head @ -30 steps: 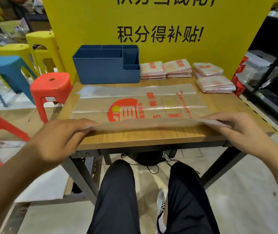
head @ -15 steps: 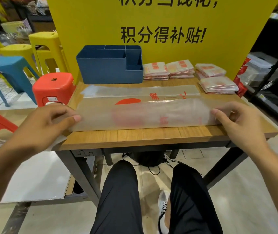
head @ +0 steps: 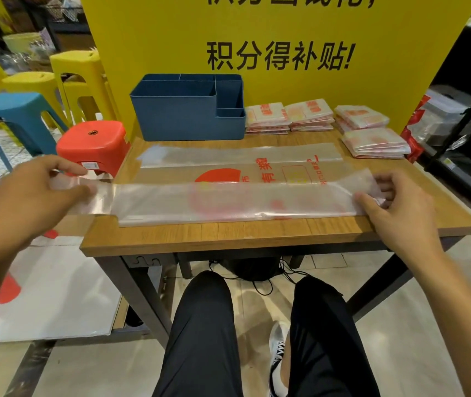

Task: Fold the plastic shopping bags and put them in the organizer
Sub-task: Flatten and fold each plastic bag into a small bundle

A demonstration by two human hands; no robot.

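plastic bag (head: 237, 193) lies flat across the wooden table (head: 257, 233), long axis left-right, near flap folded over the middle so the red print shows through it. left end hangs past the table's left edge, pinched in the left hand (head: 36, 193). right end sits close to the right edge, pinched by the right hand (head: 397, 207), thumb on top. fold line runs parallel to the near table edge with a bare strip of wood between. blue organizer (head: 188, 110) at the back left, against the yellow sign (head: 271, 38), compartments open on top. four stacks of folded bags (head: 314, 116) to its right, back right corner. red stool (head: 94, 144) just left of the table, blue stool (head: 19, 113) and yellow stools (head: 76, 78) beyond. tiled floor below, large white sheet (head: 56, 287) on it at left.
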